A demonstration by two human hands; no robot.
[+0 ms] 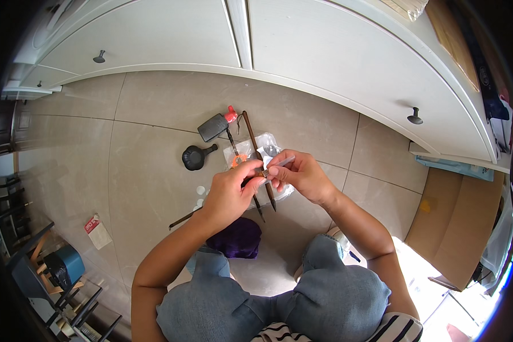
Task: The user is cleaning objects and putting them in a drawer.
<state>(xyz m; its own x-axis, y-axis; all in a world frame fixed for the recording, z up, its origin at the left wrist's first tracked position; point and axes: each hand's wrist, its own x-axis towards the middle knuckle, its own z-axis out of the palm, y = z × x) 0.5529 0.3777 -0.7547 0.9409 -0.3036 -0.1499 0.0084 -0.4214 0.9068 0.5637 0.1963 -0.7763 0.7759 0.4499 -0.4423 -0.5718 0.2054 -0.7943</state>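
Observation:
My left hand (231, 192) grips a slender writing brush (185, 218), whose dark handle runs out to the lower left and ends in a loop. Between the fingers of my right hand (301, 175) is a clear plastic tube (286, 161), held right by the brush's other end. Fingers hide whether tube and brush touch. Beneath my hands, a brown brush (251, 132) and a darker brush (231, 139) lie across a clear plastic bag (270, 139). A white paper piece (263, 153) shows beside my right fingers.
Beyond my left hand lie a dark bottle (213, 127) with a red cap (231, 114) and a small black handled dish (194, 158). Small pale discs (200, 190) and a purple cloth (241, 239) are nearer. White cabinets (154, 34) border the floor; a cardboard box (453, 222) stands right.

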